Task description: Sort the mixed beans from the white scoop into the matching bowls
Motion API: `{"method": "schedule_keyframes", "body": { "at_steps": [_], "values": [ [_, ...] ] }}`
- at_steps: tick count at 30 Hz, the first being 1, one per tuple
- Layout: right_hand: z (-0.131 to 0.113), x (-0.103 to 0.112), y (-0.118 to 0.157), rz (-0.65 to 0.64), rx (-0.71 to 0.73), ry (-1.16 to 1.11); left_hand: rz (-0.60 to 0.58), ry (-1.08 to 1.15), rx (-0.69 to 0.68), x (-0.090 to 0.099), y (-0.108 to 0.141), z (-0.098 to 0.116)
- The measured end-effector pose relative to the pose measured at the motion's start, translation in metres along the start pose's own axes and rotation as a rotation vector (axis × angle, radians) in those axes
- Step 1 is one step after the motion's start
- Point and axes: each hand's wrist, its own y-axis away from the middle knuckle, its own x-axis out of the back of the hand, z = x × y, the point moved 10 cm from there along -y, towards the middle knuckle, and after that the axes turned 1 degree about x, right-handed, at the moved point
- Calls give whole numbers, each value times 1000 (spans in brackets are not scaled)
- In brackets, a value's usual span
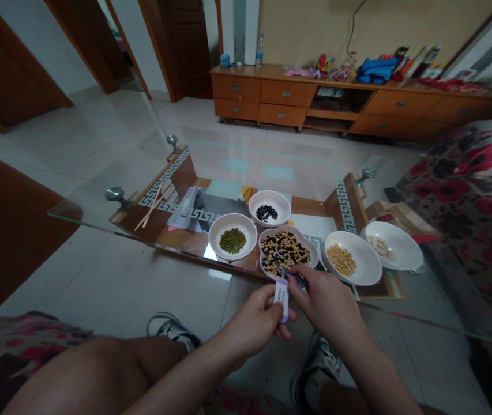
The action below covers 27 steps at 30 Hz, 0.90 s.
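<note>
My left hand is closed around the labelled handle of a lilac flower-shaped bowl. Mixed black and tan beans cover the bottom of that bowl. Over its near rim, my right hand pinches what look like thin blue tweezers, their tips down among the beans. Left of it stands a white bowl with green beans. Behind is a white bowl holding black beans. To the right, another white bowl contains tan soybeans.
A farther white bowl holds pale flat pieces. The bowls stand on a glass-topped table, whose near edge passes in front of my knees. Wooden chopsticks lie at the left. A low wooden cabinet stands along the wall.
</note>
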Motion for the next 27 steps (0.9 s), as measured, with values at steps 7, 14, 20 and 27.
{"method": "schedule_keyframes", "body": {
  "at_steps": [7, 14, 20, 27],
  "values": [
    [-2, 3, 0, 9, 18, 15, 1, 2, 6, -1, 0, 0],
    [-6, 6, 2, 47, 62, 21, -4, -1, -2, 0, -1, -1],
    [-6, 12, 3, 123, 70, -4, -1, -2, -8, 0, -2, -2],
    [-8, 20, 1, 212, 87, -65, 1, 3, -3, 0, -2, -2]
  ]
}}
